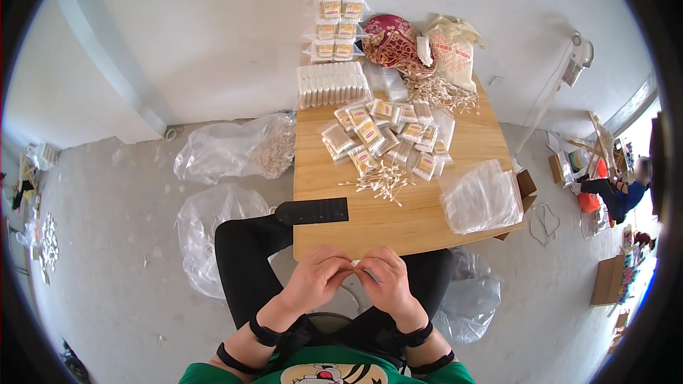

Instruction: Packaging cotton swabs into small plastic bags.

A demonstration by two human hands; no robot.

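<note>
Just off the near edge of the wooden table (320, 238), my left hand (317, 279) and my right hand (388, 283) meet above my lap. Both are closed, thumbs and fingertips pinched together. A tiny whitish bit shows between the fingertips, too small to name. Beyond them lies a loose pile of cotton swabs (382, 182). Behind that pile are heaped several small clear packets of cotton swabs (385, 130) with yellow and white labels. A stack of flat clear plastic bags (484, 199) rests at the table's right front. At the left edge sits a flat black strip (313, 211).
At the table's back stand neat rows of white packs (332, 85), a larger swab heap (441, 92), a red patterned cloth (395, 39) and a cream sack (453, 50). Big plastic bags (213, 227) lie on the left floor. A person (622, 192) sits far right.
</note>
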